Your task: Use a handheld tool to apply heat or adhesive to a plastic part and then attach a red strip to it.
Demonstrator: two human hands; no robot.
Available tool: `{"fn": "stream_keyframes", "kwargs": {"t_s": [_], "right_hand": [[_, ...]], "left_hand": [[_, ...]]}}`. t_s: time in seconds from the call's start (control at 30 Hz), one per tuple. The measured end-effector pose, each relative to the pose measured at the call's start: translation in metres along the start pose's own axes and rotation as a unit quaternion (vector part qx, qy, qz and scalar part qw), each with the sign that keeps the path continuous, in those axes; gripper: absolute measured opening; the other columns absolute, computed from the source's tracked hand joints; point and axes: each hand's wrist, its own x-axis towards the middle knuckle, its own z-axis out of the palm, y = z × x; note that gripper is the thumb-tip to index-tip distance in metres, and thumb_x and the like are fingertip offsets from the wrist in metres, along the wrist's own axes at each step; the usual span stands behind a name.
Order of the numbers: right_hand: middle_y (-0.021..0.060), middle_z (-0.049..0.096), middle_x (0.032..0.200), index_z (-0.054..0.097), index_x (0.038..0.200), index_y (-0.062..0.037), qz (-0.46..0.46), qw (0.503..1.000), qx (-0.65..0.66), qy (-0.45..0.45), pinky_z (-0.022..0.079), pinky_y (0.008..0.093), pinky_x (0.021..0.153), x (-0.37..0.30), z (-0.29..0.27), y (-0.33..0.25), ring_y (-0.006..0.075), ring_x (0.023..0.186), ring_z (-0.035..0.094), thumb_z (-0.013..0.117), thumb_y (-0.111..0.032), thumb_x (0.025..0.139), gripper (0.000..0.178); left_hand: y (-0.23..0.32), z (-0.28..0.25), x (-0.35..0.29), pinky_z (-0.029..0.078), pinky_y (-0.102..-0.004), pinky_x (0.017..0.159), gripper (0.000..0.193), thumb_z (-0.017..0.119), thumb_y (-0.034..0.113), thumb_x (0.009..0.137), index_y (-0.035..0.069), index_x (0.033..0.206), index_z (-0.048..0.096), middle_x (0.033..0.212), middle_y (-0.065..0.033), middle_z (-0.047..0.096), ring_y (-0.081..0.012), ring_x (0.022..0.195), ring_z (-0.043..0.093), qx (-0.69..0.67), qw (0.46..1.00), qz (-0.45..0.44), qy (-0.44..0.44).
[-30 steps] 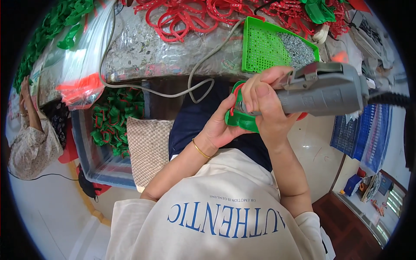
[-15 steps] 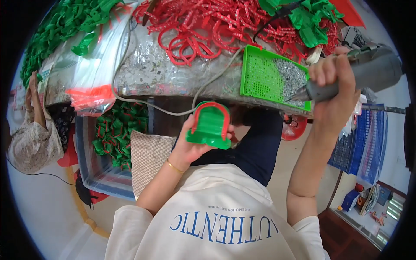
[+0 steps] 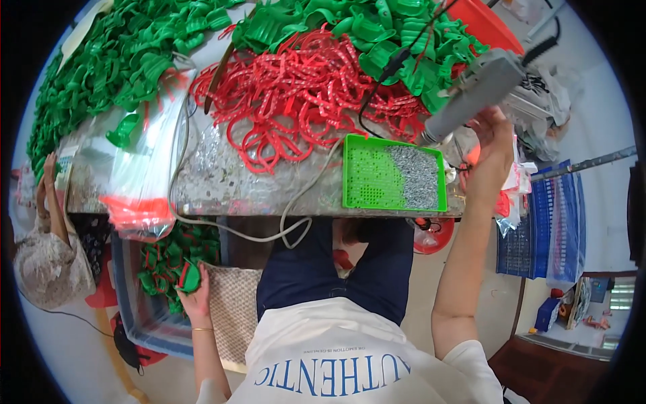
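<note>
My left hand (image 3: 197, 300) grips a green plastic piece with a red band (image 3: 189, 277), at the right side of a blue-grey bin (image 3: 161, 342). Inside that bin lie several like green and red pieces (image 3: 160, 259). On the other side, my right hand (image 3: 494, 143) has its fingers bent against the underside of a grey electric screwdriver (image 3: 474, 91). The tool slants down to the left above the table's right end, and its tip is hard to make out. Just below it sits a bright green tray (image 3: 346, 176) holding small silvery screws (image 3: 417, 182).
Red strips (image 3: 303, 101) and green plastic pieces (image 3: 114, 71) are heaped across the table (image 3: 222, 168). A grey cable (image 3: 235, 234) loops over its front edge. Clear bags (image 3: 145, 168) overhang the edge at left. Another person (image 3: 50, 259) sits at far left.
My left hand has carried the green piece from before my body leftward to the bin. My right hand and the screwdriver have shifted left, the tool now tilted more steeply. The view has shifted too.
</note>
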Motion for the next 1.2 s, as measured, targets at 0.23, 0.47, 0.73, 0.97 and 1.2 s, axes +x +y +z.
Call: {"fn": "stream_keyframes", "kwargs": {"t_s": [0.23, 0.47, 0.73, 0.97, 1.2], "right_hand": [[0.0086, 0.066, 0.094, 0.064, 0.104, 0.0001, -0.043, 0.956, -0.280, -0.078, 0.049, 0.0286, 0.075, 0.058, 0.010, 0.097, 0.0156, 0.084, 0.062, 0.067, -0.017, 0.083, 0.027], [0.0109, 0.062, 0.090, 0.065, 0.095, -0.0050, -0.157, 0.876, -0.447, -0.091, 0.049, 0.0361, 0.070, 0.063, 0.031, 0.142, 0.0267, 0.078, 0.062, 0.068, -0.016, 0.079, 0.020], [0.0090, 0.061, 0.087, 0.067, 0.090, -0.0084, -0.187, 0.809, -0.557, -0.022, 0.048, 0.0380, 0.069, 0.019, -0.009, 0.098, 0.0276, 0.080, 0.061, 0.069, -0.015, 0.077, 0.014], [0.0095, 0.060, 0.089, 0.066, 0.089, -0.0070, -0.159, 0.799, -0.579, -0.039, 0.048, 0.0366, 0.071, -0.050, -0.055, 0.059, 0.0261, 0.083, 0.060, 0.066, -0.009, 0.079, 0.011], [0.0092, 0.059, 0.093, 0.062, 0.089, -0.0023, -0.030, 0.926, -0.346, -0.148, 0.047, 0.0319, 0.074, -0.129, -0.051, -0.004, 0.0226, 0.088, 0.059, 0.063, 0.004, 0.075, 0.015]], "left_hand": [[-0.052, -0.006, 0.009, 0.043, -0.0452, 0.097, 0.047, 0.050, 0.034, 0.095, -0.002, 0.125, 0.048, 0.125, -0.0200, 0.053, -0.0311, 0.114, 0.052, 0.125, 0.990, -0.066, 0.001], [-0.181, 0.046, -0.056, 0.049, -0.0325, 0.082, 0.029, 0.056, 0.022, 0.092, 0.003, 0.114, 0.058, 0.098, -0.0125, 0.063, -0.0216, 0.089, 0.061, 0.532, 0.823, -0.134, -0.147], [-0.211, 0.065, -0.058, 0.048, -0.0288, 0.078, 0.027, 0.064, 0.004, 0.083, 0.000, 0.109, 0.060, 0.092, -0.0100, 0.062, -0.0199, 0.085, 0.062, 0.800, 0.449, 0.073, -0.392], [-0.243, 0.095, -0.063, 0.048, -0.0291, 0.080, 0.028, 0.060, 0.008, 0.087, 0.001, 0.114, 0.059, 0.096, -0.0097, 0.062, -0.0179, 0.087, 0.061, 0.753, 0.451, 0.015, -0.478], [-0.272, 0.092, -0.061, 0.045, -0.0326, 0.092, 0.045, 0.041, 0.032, 0.100, 0.000, 0.130, 0.046, 0.112, -0.0143, 0.060, -0.0211, 0.102, 0.059, 0.551, 0.684, -0.291, -0.378]]}}
